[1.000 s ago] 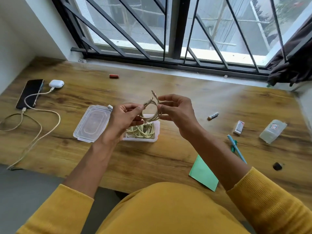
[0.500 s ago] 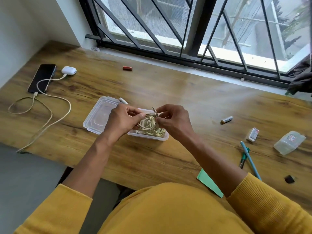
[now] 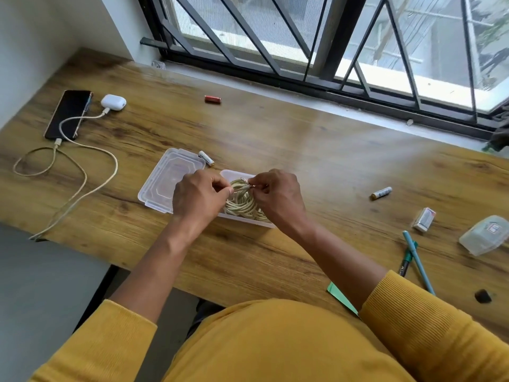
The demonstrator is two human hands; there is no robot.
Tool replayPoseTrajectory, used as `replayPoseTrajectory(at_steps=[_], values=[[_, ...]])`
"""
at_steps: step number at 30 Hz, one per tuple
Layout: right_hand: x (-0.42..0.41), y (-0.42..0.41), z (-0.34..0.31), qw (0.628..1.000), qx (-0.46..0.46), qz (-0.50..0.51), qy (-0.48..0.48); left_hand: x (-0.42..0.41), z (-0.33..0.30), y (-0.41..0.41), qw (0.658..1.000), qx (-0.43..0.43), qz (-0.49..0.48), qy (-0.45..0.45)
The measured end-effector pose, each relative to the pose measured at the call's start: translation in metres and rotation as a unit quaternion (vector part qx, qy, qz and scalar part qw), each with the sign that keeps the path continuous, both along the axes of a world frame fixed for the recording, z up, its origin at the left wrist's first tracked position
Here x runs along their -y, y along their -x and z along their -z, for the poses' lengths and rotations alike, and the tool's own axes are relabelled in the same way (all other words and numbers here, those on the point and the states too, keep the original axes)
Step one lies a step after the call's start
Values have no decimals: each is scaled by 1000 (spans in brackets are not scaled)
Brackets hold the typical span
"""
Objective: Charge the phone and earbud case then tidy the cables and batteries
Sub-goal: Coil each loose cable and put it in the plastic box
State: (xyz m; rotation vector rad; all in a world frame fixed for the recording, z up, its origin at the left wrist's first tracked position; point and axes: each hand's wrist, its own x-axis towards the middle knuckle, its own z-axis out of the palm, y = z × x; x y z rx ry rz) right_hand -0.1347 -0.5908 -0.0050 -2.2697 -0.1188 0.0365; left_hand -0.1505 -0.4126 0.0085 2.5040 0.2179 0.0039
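Cables were the step in hand in the head view: both hands worked over the clear container at mid-surface. The left hand pinched the coiled cable with curled fingers, and the right hand pinched its plug end, the coil sitting low inside the container. The lid lay just beside it on the left. Far left, the phone and earbud case lay with cords plugged in, so charging looked done. Batteries lay loose: one near the lid, a red one towards the window, another well to the right. The next move probably called for releasing the coil flat, then gathering those batteries.
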Motion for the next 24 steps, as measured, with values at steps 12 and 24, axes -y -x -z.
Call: replayPoseTrajectory(at_steps=[12, 24], values=[[-10, -5, 3, 979, 39, -108, 166, -2, 21, 0, 996, 77, 28, -31], [1, -15, -8, 990, -4, -91, 108, 1, 18, -1, 998, 63, 18, 4]])
